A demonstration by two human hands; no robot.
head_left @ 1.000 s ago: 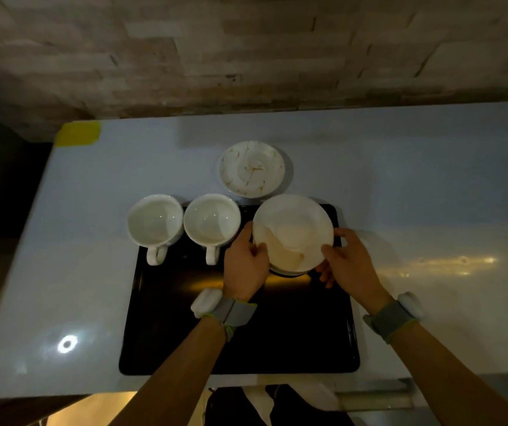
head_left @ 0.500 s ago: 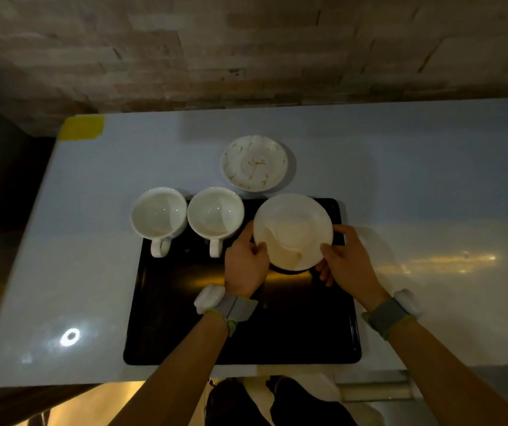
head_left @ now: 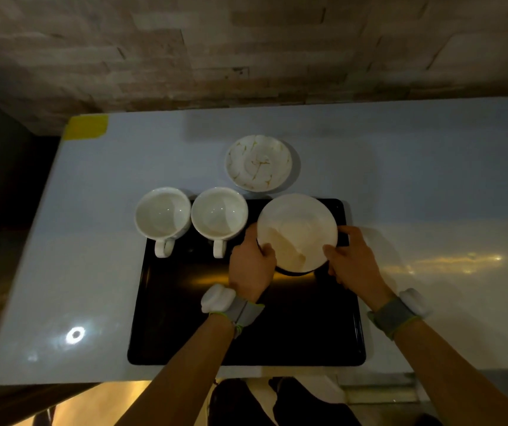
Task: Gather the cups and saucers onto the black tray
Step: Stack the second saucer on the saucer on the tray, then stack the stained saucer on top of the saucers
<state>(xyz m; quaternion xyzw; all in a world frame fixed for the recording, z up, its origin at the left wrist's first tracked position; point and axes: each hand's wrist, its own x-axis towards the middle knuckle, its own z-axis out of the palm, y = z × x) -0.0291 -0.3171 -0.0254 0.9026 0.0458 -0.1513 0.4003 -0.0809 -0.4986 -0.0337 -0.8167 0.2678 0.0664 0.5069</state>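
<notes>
Head view: a plain saucer [head_left: 297,232] is gripped at its rim between left hand [head_left: 251,265] and right hand [head_left: 354,262], over the black tray [head_left: 203,318].

Tray [head_left: 185,333] near half lay bare, open to approach from front edge. Far edge crowded: two cups [head_left: 163,215] [head_left: 219,213] side by side at far left, handles pointing near; plain saucer [head_left: 297,232] with both hands [head_left: 251,265] [head_left: 352,265] filled far right. Patterned saucer [head_left: 259,162] sat on table [head_left: 431,179] just beyond tray. Table right of tray lay open.
</notes>
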